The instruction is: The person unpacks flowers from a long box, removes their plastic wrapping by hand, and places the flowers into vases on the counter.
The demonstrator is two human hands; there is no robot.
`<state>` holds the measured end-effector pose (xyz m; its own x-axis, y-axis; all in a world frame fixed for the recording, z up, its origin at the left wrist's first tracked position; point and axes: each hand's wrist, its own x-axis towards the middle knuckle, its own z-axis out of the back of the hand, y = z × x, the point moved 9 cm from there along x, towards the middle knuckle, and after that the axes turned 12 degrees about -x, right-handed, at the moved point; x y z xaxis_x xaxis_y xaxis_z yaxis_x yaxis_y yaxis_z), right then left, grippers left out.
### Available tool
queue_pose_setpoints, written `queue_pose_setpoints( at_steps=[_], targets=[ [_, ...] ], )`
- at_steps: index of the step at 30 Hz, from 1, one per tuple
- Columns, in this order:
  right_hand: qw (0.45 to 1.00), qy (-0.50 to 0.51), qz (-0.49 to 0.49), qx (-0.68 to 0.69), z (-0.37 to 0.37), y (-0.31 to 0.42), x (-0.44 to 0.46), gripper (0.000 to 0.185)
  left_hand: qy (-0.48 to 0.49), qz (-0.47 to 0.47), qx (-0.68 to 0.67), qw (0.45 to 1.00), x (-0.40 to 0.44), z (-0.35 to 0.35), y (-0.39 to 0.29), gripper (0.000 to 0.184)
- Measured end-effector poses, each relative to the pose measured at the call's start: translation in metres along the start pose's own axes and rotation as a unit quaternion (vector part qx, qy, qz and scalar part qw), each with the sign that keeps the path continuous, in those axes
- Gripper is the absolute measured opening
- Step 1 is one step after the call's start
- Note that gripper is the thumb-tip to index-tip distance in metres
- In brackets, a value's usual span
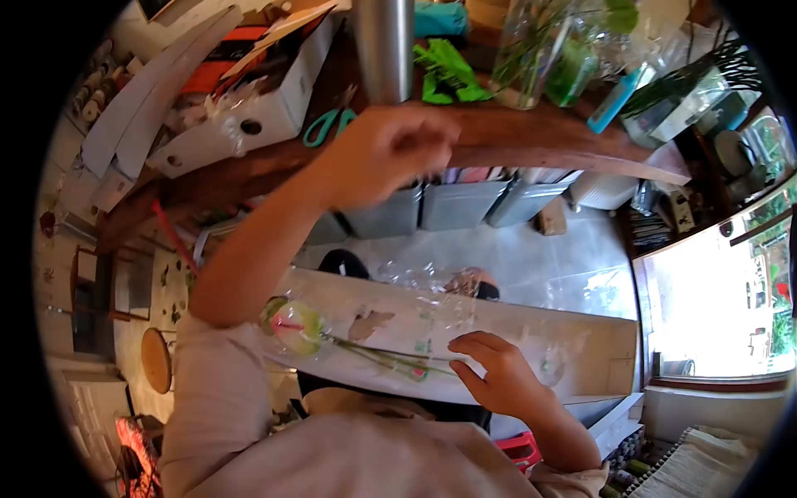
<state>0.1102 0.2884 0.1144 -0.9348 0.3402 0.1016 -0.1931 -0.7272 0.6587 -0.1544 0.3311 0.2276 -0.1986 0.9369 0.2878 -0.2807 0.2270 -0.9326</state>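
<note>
My left hand [386, 153] is raised near the front edge of the wooden table, its fingers curled and blurred; whatever it may hold cannot be made out. Below it lies a long white cardboard box [573, 340] across my lap. A flower with a pink spadix and pale green spathe [296, 326], wrapped in clear plastic, rests at the box's left end. Its green stems [374, 353] run right towards my right hand [490, 369], whose thumb and forefinger are apart at the stem ends. Teal-handled scissors [330, 126] lie on the table, left of my left hand.
The wooden table [531, 137] carries a metal cylinder [383, 50], a bright green packet [448, 73], glass vases with stems [523, 58] and a cluttered white box [266, 112]. Grey bins [461, 203] stand beneath. Crumpled clear plastic [427, 282] lies by the long box's far edge.
</note>
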Motion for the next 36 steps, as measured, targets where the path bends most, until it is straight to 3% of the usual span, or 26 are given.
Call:
queue_pose_setpoints(
  at_steps=[2, 4, 8, 13, 16, 20, 22, 23, 25, 28, 32, 36],
  targets=[
    [0.998, 0.039, 0.037, -0.028, -0.032, 0.009, 0.006, 0.02, 0.097, -0.057, 0.107, 0.988, -0.077, 0.003, -0.004, 0.029],
    [0.989, 0.112, 0.052, -0.076, -0.066, 0.012, 0.016, 0.021, 0.069, -0.011, 0.106, 0.992, -0.149, 0.013, 0.004, 0.028],
    [0.959, 0.203, 0.081, -0.18, -0.138, 0.017, 0.031, 0.02, -0.098, 0.079, 0.041, 0.991, -0.268, 0.032, 0.03, 0.024],
    [0.937, 0.241, 0.093, -0.234, -0.2, 0.023, 0.049, 0.015, -0.224, 0.116, 0.009, 0.968, -0.378, 0.032, 0.062, 0.021],
    [0.936, 0.262, 0.056, -0.23, -0.216, 0.015, 0.056, 0.016, -0.205, 0.131, 0.035, 0.969, -0.388, 0.015, 0.062, 0.018],
    [0.934, 0.279, 0.038, -0.222, -0.217, 0.012, 0.056, 0.019, -0.071, 0.008, 0.178, 0.981, -0.365, -0.026, 0.05, 0.016],
    [0.931, 0.278, 0.038, -0.232, -0.21, 0.016, 0.062, 0.023, -0.051, -0.023, 0.183, 0.981, -0.356, -0.042, 0.049, 0.016],
    [0.941, 0.231, 0.031, -0.245, -0.204, 0.017, 0.074, 0.021, -0.038, -0.038, 0.185, 0.981, -0.353, -0.05, 0.049, 0.016],
    [0.954, 0.131, 0.014, -0.269, -0.197, 0.02, 0.108, 0.02, -0.03, -0.026, 0.174, 0.984, -0.351, -0.061, 0.058, 0.017],
    [0.946, 0.177, -0.028, -0.27, -0.234, 0.01, 0.142, 0.022, -0.002, -0.036, 0.194, 0.98, -0.342, -0.075, 0.06, 0.021],
    [0.947, 0.12, 0.037, -0.295, -0.257, 0.041, 0.15, 0.02, -0.001, -0.019, 0.209, 0.978, -0.344, -0.076, 0.061, 0.019],
    [0.957, 0.146, -0.042, -0.247, -0.28, 0.028, 0.152, 0.029, -0.011, 0.001, 0.205, 0.979, -0.351, -0.077, 0.064, 0.019]
  ],
)
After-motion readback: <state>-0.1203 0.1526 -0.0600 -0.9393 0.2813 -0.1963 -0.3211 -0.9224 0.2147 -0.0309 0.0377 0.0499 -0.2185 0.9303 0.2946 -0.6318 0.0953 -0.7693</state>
